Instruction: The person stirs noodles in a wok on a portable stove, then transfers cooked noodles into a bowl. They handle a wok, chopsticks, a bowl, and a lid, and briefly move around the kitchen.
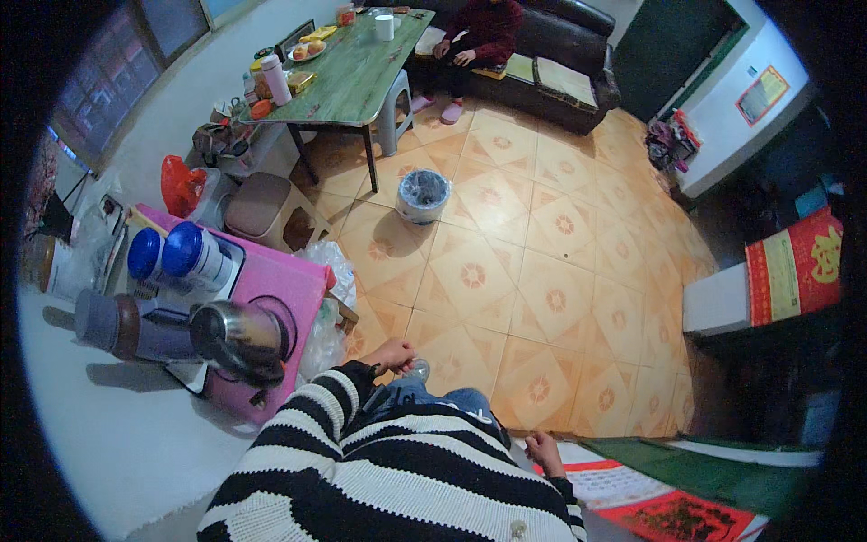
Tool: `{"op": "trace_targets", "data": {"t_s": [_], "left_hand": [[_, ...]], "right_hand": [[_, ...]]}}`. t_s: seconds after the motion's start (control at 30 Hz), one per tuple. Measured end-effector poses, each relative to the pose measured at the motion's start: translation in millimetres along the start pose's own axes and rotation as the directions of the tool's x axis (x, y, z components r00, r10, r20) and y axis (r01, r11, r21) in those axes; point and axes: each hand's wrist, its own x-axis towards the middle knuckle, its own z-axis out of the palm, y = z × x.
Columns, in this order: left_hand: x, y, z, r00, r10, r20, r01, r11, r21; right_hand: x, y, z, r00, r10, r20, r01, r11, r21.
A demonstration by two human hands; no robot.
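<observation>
In front of my jeans, my left hand (395, 355) is closed, its fingers curled together. Right beside its fingertips shows a small greyish, see-through rounded thing (418, 370); I cannot tell whether the fingers hold it. My right hand (544, 452) hangs low at my right side with its fingers curled in, and nothing shows in it. Left of my left hand is a pink-covered table (302, 271), bearing a steel kettle (237, 339) and two blue-lidded tubs (194, 253). White and clear plastic bags (325, 348) hang at its side.
Ahead on the tiled floor stands a bag-lined bin (424, 195). Behind it are a green table (352, 86), a grey plastic stool (396, 113) and a dark sofa (564, 54) where a person (483, 32) sits. A brown-topped stool (262, 208) stands left. Red printed sheets (682, 517) lie lower right.
</observation>
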Motion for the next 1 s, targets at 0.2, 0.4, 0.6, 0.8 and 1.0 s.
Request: {"op": "trace_targets", "data": {"t_s": [0.2,0.4,0.6,0.8,1.0], "left_hand": [[37.6,24.8,-42.0,0.978,-0.074,-0.197,0.080,0.997,0.020],[72.0,14.3,-69.3,0.903,-0.165,-0.398,0.086,0.974,-0.209],[110.6,61.1,-56.7,0.913,-0.253,-0.321,0.108,0.906,-0.409],[152.1,134.4,-54.0,0.943,-0.203,-0.265,0.190,0.979,-0.077],[199.1,131.4,-106.7,0.925,-0.309,-0.220,0.202,0.892,-0.404]], "right_hand": [[76.1,-39.4,-67.4,0.984,0.093,0.155,-0.095,0.996,0.004],[210.9,-74.6,-160.3,0.990,0.077,0.120,-0.089,0.991,0.097],[312.3,-174.4,-258.9,1.000,-0.021,0.021,0.018,0.987,0.157],[372.9,-262.9,-291.8,0.997,-0.057,0.059,0.053,0.996,0.065],[388.7,-313.1,-276.2,0.993,-0.012,0.116,0.000,0.995,0.097]]}}
